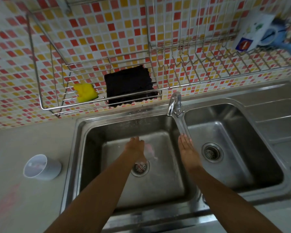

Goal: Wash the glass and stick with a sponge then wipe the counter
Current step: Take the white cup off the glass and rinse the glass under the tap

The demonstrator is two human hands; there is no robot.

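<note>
Glass point(42, 167) stands upright on counter point(13, 145); right hand point(187, 148) flat, left hand point(135, 147) grip unclear

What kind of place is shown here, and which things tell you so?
Most likely a home kitchen: a steel double sink with a tap, a wire dish rack on the tiled wall, and a yellow sponge lying in that rack.
</note>
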